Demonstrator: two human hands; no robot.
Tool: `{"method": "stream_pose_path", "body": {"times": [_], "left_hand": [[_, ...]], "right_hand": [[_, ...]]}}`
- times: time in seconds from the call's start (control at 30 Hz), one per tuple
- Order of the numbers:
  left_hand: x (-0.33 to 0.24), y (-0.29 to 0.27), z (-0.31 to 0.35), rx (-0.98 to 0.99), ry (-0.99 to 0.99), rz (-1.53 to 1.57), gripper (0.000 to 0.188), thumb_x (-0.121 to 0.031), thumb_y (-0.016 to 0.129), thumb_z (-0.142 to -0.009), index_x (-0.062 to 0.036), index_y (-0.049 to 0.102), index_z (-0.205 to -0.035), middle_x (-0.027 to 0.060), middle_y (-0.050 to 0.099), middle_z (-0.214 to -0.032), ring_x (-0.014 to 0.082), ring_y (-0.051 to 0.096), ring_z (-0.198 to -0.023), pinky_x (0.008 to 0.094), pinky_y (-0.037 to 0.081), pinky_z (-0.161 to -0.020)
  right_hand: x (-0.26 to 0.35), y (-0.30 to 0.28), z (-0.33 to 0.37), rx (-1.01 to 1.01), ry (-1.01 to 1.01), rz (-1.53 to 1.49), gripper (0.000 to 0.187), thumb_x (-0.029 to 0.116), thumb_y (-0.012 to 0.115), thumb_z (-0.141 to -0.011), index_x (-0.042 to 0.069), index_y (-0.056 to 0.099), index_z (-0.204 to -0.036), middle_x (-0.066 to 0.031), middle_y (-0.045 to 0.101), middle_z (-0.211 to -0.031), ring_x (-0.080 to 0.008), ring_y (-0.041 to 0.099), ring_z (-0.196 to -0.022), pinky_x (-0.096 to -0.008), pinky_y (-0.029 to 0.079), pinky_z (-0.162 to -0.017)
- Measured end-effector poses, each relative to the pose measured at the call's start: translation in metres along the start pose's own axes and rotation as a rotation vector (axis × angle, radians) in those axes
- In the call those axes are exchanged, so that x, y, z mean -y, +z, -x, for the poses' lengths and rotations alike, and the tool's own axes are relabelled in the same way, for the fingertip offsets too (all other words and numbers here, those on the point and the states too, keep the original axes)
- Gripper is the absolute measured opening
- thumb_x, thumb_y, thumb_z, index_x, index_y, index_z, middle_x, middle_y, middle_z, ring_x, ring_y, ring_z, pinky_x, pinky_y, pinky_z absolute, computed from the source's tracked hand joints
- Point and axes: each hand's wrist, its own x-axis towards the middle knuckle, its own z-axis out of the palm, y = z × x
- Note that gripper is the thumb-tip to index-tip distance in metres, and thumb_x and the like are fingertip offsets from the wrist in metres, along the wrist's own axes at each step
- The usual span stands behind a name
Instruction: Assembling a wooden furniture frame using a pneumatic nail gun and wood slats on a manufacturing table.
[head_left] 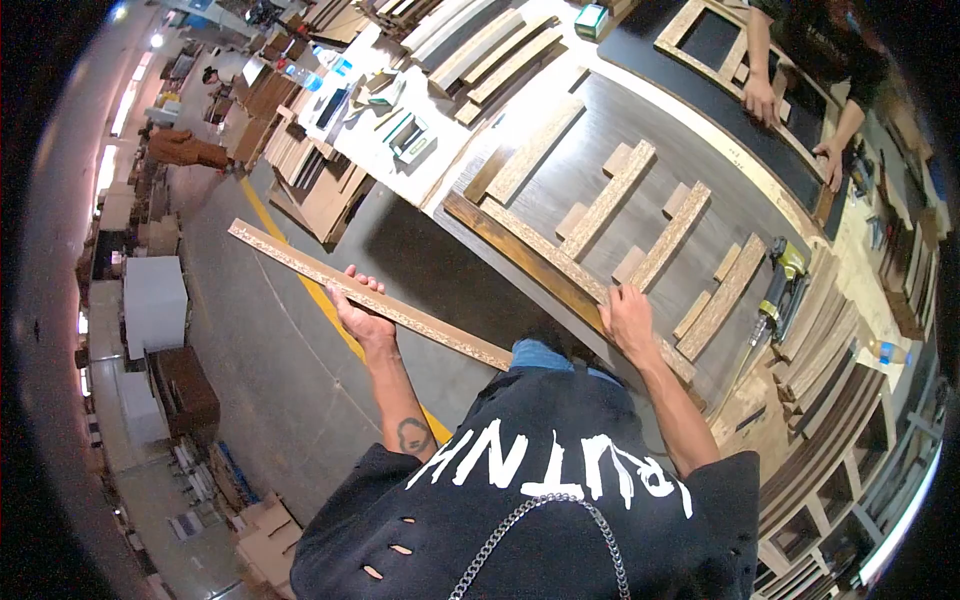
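My left hand (362, 314) is closed around the middle of a long chipboard strip (275, 260), holding it over the floor, left of the workbench. On the bench lies a dark wood-grain panel (640, 112) with chipboard strips set on it like a comb. A long edge strip (540, 248) runs along the panel's near side, and several crosswise strips (612, 198) reach away from it, with small wood blocks (630, 263) beside them. My right hand (628, 318) has its fingers curled over the edge strip, near its right part.
A green power drill (786, 268) lies at the panel's right. Across the bench, a co-worker's hands (762, 100) rest on a wooden frame (690, 25) over another dark panel. Stacked strips (500, 60), small boxes (408, 135) and bottles (303, 76) stand farther back. A yellow line (265, 212) crosses the floor.
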Motion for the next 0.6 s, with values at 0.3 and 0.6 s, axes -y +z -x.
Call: {"method": "stream_pose_path", "body": {"times": [0.3,0.6], "left_hand": [[0.012,0.007,0.015,0.032,-0.069,-0.053,0.059,-0.056,0.036,-0.104,-0.0007,0.052,-0.118,0.0057,0.051,-0.084,0.0183,0.050,-0.074,0.0334,0.047,-0.067],[0.064,0.098,0.031,0.390,-0.251,0.014,0.047,-0.043,0.041,-0.106,-0.0060,0.044,-0.135,0.0126,0.059,-0.109,0.0270,0.057,-0.100,0.0470,0.047,-0.096]], "right_hand": [[0.022,0.009,-0.007,-0.136,0.053,0.124,0.027,0.013,0.063,-0.078,-0.002,0.064,-0.099,-0.0159,0.059,-0.100,-0.0329,0.056,-0.101,-0.0438,0.047,-0.089],[0.018,0.008,-0.017,-0.070,0.165,-0.237,0.029,0.017,0.063,-0.087,-0.006,0.064,-0.106,-0.0185,0.061,-0.105,-0.0315,0.061,-0.100,-0.0413,0.051,-0.088]]}}
